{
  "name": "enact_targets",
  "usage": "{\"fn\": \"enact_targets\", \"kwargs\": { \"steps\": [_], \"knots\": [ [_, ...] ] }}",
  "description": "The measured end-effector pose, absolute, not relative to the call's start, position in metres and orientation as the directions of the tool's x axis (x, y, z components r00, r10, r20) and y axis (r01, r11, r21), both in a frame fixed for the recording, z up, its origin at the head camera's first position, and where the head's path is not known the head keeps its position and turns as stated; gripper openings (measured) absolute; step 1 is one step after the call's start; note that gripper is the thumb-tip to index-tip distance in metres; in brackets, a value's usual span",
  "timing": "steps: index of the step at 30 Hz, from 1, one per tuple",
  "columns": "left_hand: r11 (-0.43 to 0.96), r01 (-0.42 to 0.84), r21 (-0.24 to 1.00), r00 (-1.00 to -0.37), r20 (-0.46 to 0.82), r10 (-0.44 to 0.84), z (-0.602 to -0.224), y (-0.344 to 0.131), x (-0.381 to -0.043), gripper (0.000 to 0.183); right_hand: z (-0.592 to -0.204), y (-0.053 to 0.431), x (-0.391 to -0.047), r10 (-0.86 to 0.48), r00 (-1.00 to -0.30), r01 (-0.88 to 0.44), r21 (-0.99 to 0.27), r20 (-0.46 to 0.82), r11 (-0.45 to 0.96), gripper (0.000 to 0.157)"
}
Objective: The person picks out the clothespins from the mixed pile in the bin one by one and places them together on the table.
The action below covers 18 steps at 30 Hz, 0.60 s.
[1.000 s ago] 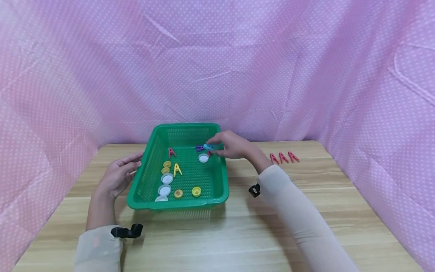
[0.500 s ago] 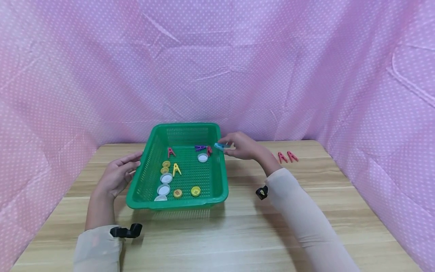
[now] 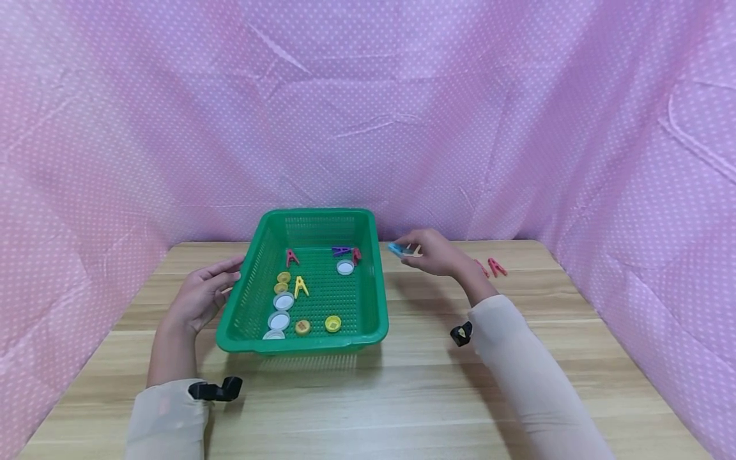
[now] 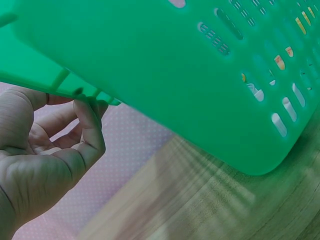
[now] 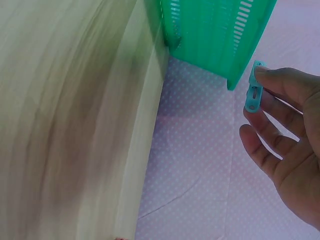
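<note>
At three o'clock of the green basket (image 3: 299, 287), head view: right hand (image 3: 437, 255) pinches a blue clothespin (image 3: 397, 249). Left wrist: left hand (image 4: 45, 155) rests relaxed against the basket rim. Right wrist: the clothespin (image 5: 254, 90) looks light, stiff and springy, best gripped at its tail.

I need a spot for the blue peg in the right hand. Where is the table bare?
Bare wood lies between the green basket and the right hand, and along the near table edge. It is crowded by the red pegs beyond that hand, and inside the basket.
</note>
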<state>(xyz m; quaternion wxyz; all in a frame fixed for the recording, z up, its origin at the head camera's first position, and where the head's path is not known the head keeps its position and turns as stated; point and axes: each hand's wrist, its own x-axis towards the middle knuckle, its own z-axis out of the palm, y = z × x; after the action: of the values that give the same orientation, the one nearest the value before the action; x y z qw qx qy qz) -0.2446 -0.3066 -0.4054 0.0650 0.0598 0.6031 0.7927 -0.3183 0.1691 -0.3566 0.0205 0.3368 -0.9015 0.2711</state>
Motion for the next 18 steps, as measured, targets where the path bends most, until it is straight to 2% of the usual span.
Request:
{"fn": "enact_targets", "kwargs": {
  "steps": [6, 18],
  "knots": [
    [-0.267, -0.032, 0.963, -0.984, 0.016, 0.175, -0.406, -0.307, -0.245, 0.033, -0.365, 0.188, -0.319, -0.542, -0.81, -0.577, -0.475, 0.226, 0.664, 0.031],
    [-0.258, -0.03, 0.966, -0.986, 0.014, 0.166, -0.406, -0.306, -0.246, 0.034, -0.376, 0.223, -0.316, -0.446, -0.883, -0.458, -0.489, 0.149, 0.742, 0.035]
  ]
}}
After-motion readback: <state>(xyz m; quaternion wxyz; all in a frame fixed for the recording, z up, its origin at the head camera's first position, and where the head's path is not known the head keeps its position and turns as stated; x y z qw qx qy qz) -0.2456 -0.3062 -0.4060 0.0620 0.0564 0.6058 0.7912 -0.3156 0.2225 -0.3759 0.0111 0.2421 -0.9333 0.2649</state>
